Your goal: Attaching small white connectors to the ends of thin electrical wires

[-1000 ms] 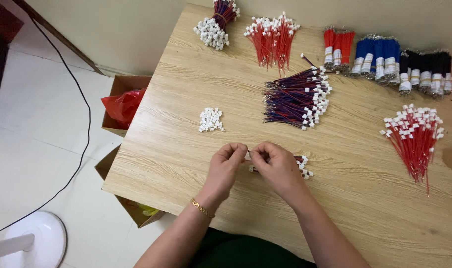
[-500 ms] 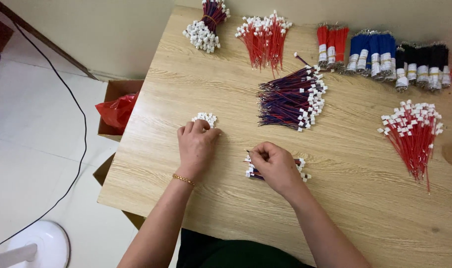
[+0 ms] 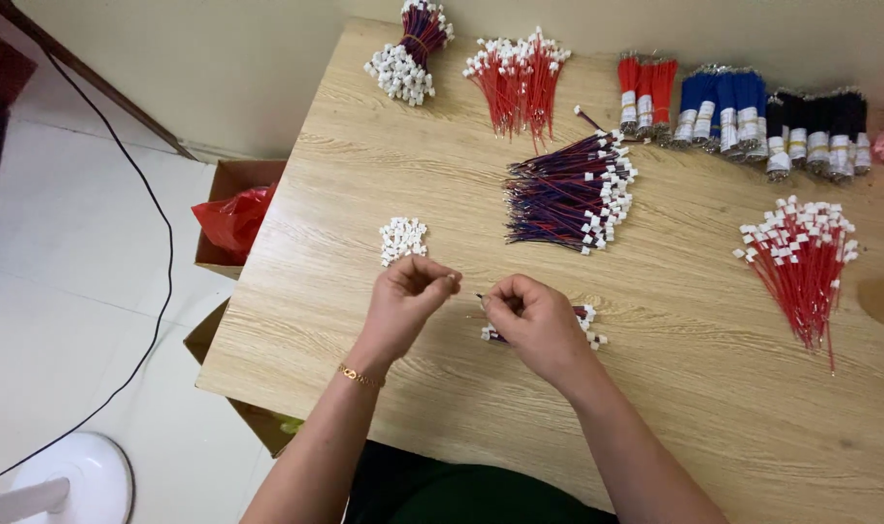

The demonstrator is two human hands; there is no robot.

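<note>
Half a second before, the left hand (image 3: 410, 296) had lain on the small heap of white connectors (image 3: 402, 239); it had since drawn back from the heap and come in toward the right hand (image 3: 531, 320), so the two sat near each other above the front of the counter (image 3: 714, 408); the right hand had barely shifted. The left hand's fingers were curled with the tips pinched together, seemingly on one tiny white connector, though the piece itself was too small to make out; the right hand was clenched loosely, gripping the end of a thin dark wire (image 3: 482, 298) that poked out toward the left hand. Under and just behind the right hand lay a little cluster of red-and-blue leads with white plastic plugs (image 3: 589, 325), partly hidden by the knuckles. The heap of white connectors sat just beyond the left hand, apart from it; it was blocky, matte plastic. The counter was pale wood-grain laminate; farther back lay a fanned bundle of purple-looking wires (image 3: 558, 192), a bundle of thin red wires (image 3: 806, 267) to the right, and bound red, blue and black bundles (image 3: 743, 112) along the far edge. A gold chain bracelet (image 3: 360, 376) circled the left wrist.
</note>
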